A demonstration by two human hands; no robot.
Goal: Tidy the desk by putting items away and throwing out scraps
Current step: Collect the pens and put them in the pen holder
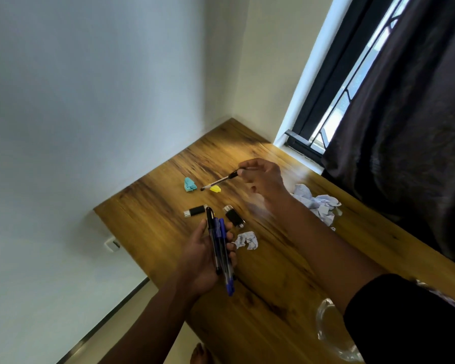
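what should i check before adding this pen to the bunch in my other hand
1. Right hand pinches the clear black-capped pen by one end: ok.
2. That pen's far tip clear of the yellow paper scrap: cannot tell.
3. Left hand holds the bundle of blue and black pens: ok.
4. Room in the left palm for another: cannot tell.
5. Wooden desk finished: not ok; two black lighters, teal scrap, crumpled white paper remain.

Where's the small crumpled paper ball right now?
In the head view, the small crumpled paper ball lies on the wooden desk, just right of the left hand holding the pens, below the nearer black lighter.
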